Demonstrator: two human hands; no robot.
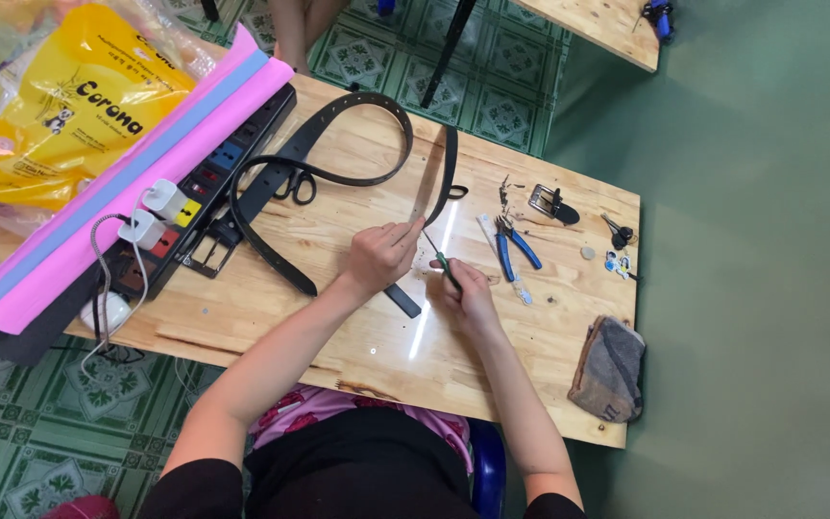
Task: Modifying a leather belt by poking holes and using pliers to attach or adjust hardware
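Both forearms reach up from the lower edge of the view over the wooden surface (357, 356), and the two hands meet near its middle. The left hand (381, 255) is pinched shut on the free end of a black leather belt (338, 135), holding the strap end tilted up off the wood. The right hand (468, 293) is closed around a small green-handled screwdriver (444, 261), its thin shaft pointing up and to the left at the strap end held by the other hand. The tip appears to touch the leather, though this is too small to be sure.

As for progress, this looks like the middle of the job. One metal buckle (548, 202) lies loose on the surface to the right, detached from any strap, with a few small metal bits (505, 187) beside it (probably screws or rivets, too small to tell). Blue-handled pliers (513, 242) lie just right of the hands. The belt loops away to the upper left, past black scissors (297, 185), towards a second frame-shaped buckle (206, 252) next to the black power strip (208, 187). The buckle on the right is not yet on a strap, so fastening appears to remain.

A grey folded cloth (610, 370) sits at the near right corner.
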